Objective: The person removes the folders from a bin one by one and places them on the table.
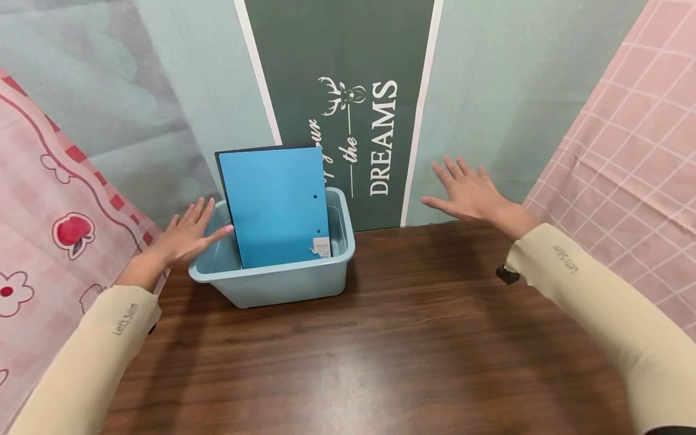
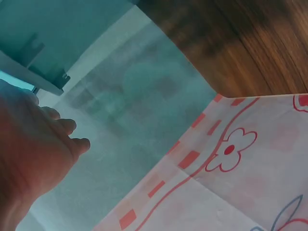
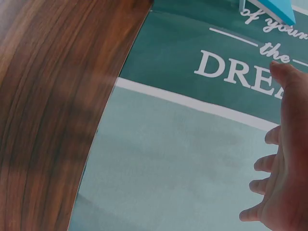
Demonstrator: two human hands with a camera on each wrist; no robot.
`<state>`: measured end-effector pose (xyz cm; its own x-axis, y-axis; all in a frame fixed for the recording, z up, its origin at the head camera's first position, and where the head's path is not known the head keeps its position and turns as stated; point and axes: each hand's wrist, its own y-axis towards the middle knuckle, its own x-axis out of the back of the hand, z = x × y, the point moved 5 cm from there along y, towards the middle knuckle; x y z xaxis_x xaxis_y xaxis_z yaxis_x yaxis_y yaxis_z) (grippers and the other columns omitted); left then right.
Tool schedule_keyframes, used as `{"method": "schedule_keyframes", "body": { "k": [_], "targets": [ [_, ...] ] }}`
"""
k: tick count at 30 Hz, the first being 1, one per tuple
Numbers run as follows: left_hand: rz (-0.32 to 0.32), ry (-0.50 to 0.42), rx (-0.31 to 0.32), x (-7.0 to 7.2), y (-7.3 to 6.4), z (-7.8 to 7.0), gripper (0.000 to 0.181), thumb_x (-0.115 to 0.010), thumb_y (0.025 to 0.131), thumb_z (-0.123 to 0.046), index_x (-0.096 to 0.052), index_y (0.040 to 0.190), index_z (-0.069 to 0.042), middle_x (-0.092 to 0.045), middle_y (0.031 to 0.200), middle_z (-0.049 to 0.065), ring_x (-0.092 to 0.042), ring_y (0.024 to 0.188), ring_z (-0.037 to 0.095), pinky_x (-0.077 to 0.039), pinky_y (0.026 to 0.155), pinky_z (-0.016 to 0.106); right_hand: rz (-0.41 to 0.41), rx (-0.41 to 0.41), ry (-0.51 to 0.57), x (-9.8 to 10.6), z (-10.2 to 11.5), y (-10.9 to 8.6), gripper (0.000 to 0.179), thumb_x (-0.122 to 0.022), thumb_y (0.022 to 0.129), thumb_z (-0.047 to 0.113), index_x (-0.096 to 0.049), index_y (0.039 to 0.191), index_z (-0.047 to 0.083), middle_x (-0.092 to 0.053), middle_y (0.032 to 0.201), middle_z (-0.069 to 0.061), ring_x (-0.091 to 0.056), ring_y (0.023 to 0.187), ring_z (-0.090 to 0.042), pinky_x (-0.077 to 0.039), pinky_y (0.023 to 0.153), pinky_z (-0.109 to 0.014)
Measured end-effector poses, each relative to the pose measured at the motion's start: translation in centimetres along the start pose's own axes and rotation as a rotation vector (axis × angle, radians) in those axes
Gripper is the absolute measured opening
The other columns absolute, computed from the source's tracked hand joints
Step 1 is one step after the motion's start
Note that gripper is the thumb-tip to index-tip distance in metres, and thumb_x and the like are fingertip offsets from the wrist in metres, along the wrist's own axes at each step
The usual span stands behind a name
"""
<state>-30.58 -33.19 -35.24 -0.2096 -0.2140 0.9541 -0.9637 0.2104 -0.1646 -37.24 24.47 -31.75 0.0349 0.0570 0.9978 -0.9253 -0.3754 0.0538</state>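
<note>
A light blue plastic bin (image 1: 288, 284) stands on the table against the back cloth. Inside it leans a flat blue rectangular board or folder (image 1: 274, 205) with a dark backing, two small holes and a white label (image 1: 322, 246). My left hand (image 1: 185, 237), fingers spread, appears over the bin's left rim and holds nothing; whether it touches the bin cannot be told. Well to the right of the bin, my right hand (image 1: 470, 194) is raised with fingers stretched out and nothing in it. Both wrist views show the hands (image 2: 36, 144) (image 3: 291, 163) without any object.
The brown wood-grain table (image 1: 380, 338) spreads in front of the bin. Behind rises a green cloth (image 1: 337, 48) with white lettering. A pink flowered cloth (image 1: 32, 241) hangs at the left, a pink checked one (image 1: 641, 151) at the right.
</note>
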Motion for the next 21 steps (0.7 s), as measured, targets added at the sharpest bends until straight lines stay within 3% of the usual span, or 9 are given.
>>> {"method": "schedule_keyframes", "body": {
  "k": [21],
  "targets": [
    [-0.035, -0.046, -0.044, -1.5, 0.6, 0.0, 0.096, -0.034, 0.108, -0.066, 0.012, 0.168, -0.008, 0.017, 0.175, 0.019, 0.003, 0.162, 0.047, 0.002, 0.124, 0.072, -0.034, 0.124, 0.000, 0.4, 4.6, 2.7, 0.100, -0.042, 0.101, 0.076, -0.011, 0.172, 0.013, -0.010, 0.177, -0.021, -0.008, 0.163, -0.044, -0.010, 0.125, -0.071]
  ]
}}
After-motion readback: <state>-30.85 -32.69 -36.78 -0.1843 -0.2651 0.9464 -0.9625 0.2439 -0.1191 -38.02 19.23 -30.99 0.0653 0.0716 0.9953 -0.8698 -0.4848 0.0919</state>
